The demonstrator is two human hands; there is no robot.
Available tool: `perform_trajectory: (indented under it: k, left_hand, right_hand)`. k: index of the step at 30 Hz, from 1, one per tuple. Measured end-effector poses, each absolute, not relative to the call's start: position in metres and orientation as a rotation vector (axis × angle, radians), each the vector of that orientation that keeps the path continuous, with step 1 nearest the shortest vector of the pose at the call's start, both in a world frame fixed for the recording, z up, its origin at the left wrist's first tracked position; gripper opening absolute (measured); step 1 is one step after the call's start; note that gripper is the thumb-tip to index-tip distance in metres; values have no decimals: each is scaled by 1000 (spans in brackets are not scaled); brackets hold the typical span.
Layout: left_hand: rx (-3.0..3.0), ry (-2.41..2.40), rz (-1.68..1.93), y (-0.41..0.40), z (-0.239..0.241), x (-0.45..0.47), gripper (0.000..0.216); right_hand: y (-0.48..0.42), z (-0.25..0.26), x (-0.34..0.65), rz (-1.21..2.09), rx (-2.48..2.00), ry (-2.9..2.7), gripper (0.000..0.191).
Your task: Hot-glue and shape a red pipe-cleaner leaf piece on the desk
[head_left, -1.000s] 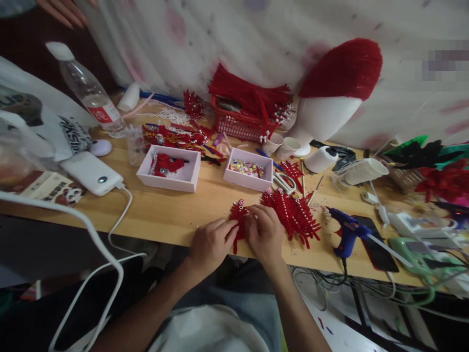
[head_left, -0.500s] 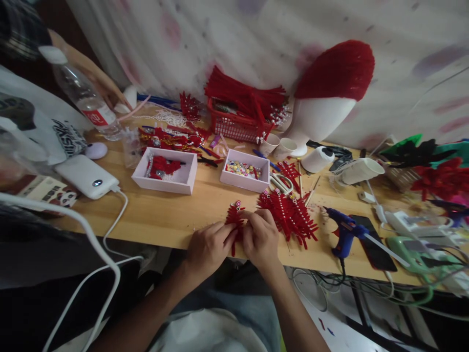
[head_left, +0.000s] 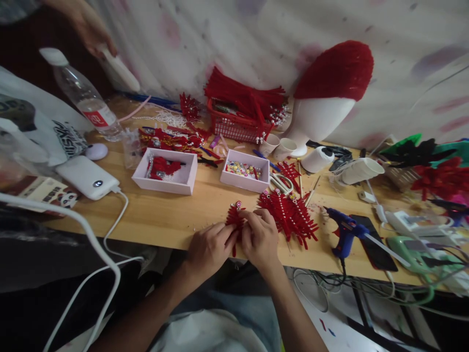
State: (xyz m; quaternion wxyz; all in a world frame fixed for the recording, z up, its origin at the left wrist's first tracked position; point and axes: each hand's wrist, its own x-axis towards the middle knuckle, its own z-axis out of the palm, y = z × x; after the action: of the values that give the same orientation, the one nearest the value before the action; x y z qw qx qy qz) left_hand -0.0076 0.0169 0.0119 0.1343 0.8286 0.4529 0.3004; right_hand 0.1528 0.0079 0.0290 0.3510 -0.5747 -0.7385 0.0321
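My left hand [head_left: 209, 249] and my right hand [head_left: 260, 237] meet at the near edge of the wooden table [head_left: 164, 215]. Both pinch a small red pipe-cleaner ornament [head_left: 235, 218] with a round bead at its top, fingers curled round its spikes. Just right of my right hand lies a pile of finished red spiky ornaments [head_left: 291, 212] strung with white beads. Beyond my hands stands a white box of coloured beads [head_left: 245, 170], and to its left a white box with red pieces [head_left: 164, 169].
A blue glue gun [head_left: 344, 232] lies by a black phone [head_left: 373, 242]. Scissors [head_left: 280, 183], a red basket of pipe cleaners [head_left: 242, 110], a mannequin head with red cap [head_left: 330, 88], paper cups, a water bottle [head_left: 86, 98] and a power bank [head_left: 87, 177] crowd the table. Another person's hand [head_left: 90, 27] holds a white object far left.
My hands stay on the red ornament, shifting only slightly. The other person's hand at far left has lifted a white object off the table by the bottle.
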Motion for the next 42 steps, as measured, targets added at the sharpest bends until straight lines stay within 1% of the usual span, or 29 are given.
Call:
perform_trajectory:
  k: [5,17,22,24,26,29,32,34,36,39,42]
  left_hand:
    - [2414,1314,885,16,12,-7,15]
    - [2457,1364,834,14,14,-4,15]
    - [2488,1446,807,6,21,3,18]
    - [2462,1450,811,7,26,1,21]
    - [2418,1457,825,11,30,-7,23]
    - [2346,1476,797,23,32,-20,22]
    - [2264,1466,750,33,32,-26,22]
    - [2126,1403,788,37,34,-25,23]
    - [1822,1296,897,37,37,-23,23]
    - [1067,1079,1001,31,43,-22,25]
    - [437,857,954,25,46,-26,16]
  right_hand:
    - [6,30,155,128,-1480,-1840,34]
    - [10,28,153,130,-1531,-1895,31]
    - [3,34,156,107,-1478,-1718,32]
    - [-8,34,155,49,-1482,-1650,29]
    - [-24,33,148,-20,-1522,-1646,21]
    - [-49,29,130,-31,-1637,-1702,1]
    - [-62,25,112,-19,-1802,-1763,18]
    - [-63,23,107,-56,-1892,-1788,19]
    - [-60,21,108,-86,-1935,-1796,18]
    - [-57,22,120,-92,-1933,-1815,18]
    - [-59,25,133,-95,-1912,-1833,18]
